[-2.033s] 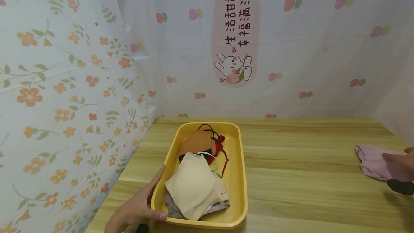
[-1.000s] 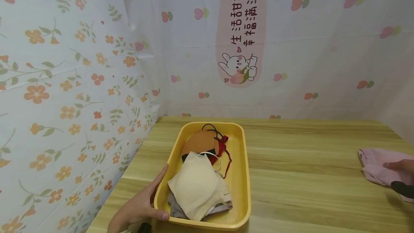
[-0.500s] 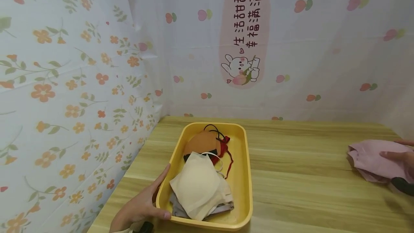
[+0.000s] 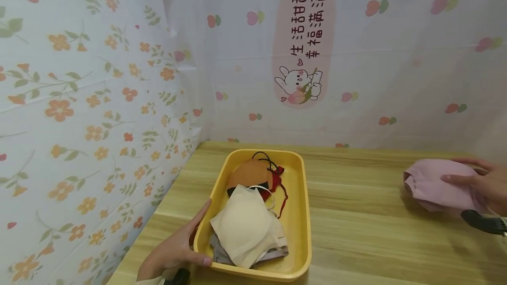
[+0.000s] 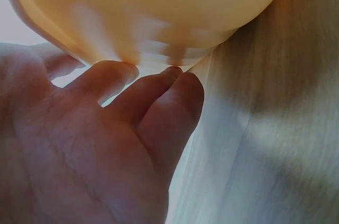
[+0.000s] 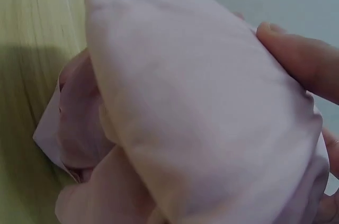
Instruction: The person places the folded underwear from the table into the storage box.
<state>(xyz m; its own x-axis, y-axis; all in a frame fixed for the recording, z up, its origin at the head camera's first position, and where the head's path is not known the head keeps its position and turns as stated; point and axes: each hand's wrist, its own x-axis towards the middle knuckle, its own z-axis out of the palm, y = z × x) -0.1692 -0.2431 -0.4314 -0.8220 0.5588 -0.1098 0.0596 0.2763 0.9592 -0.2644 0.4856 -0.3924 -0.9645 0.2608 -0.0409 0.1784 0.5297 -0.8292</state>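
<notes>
My left hand (image 4: 174,243) grips the near left corner of a yellow plastic tub (image 4: 308,232), thumb at the front rim and fingers along the outer left wall. In the left wrist view, fingertips (image 5: 175,75) meet the tub's outer wall (image 5: 159,1). At the far right, my right hand (image 4: 485,184) holds a folded pink garment (image 4: 435,184) with a smooth, rounded top, thumb across it. The right wrist view shows the garment (image 6: 206,102) close, its loose folds at the left. Most of that hand's fingers are hidden.
Inside the tub lie a cream bra (image 4: 241,228), a grey cloth (image 4: 222,252) beneath it, and an orange and black cup-shaped garment (image 4: 249,175) with red straps (image 4: 283,199). A wooden table (image 4: 356,214) lies between tub and garment. Printed curtains (image 4: 237,74) stand behind and left.
My right hand has brought the pink garment leftward and up from the table's right edge; its top now looks fuller. The left hand keeps its hold on the tub. The view has shifted slightly.
</notes>
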